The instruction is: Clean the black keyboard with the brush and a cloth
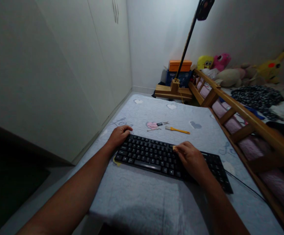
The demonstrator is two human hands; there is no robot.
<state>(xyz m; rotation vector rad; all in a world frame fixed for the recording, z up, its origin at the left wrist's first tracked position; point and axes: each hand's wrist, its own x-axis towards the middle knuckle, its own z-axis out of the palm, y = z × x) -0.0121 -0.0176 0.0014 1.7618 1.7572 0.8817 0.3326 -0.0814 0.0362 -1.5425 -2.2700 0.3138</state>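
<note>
A black keyboard (146,151) lies slightly slanted on a table with a pale patterned cloth (137,189). At its upper left corner my left hand (119,135) grips the edge, thumb and fingers closed on it. My right hand (191,158) is over the right part of the keys, its fingers pinching a small tan piece (174,148) near the top rows. Behind the keyboard lie a brush with a yellow handle (179,131), a dark tool with a metal tip (161,123), and some thin pink and white sticks (153,126).
A wooden bed rail (232,107) runs along the right, with plush toys (221,62) and clothes beyond. A wooden stand (173,89) with a dark pole rises behind the table beside an orange box (180,65). White cabinets (83,65) stand at left. A cable (244,184) trails right.
</note>
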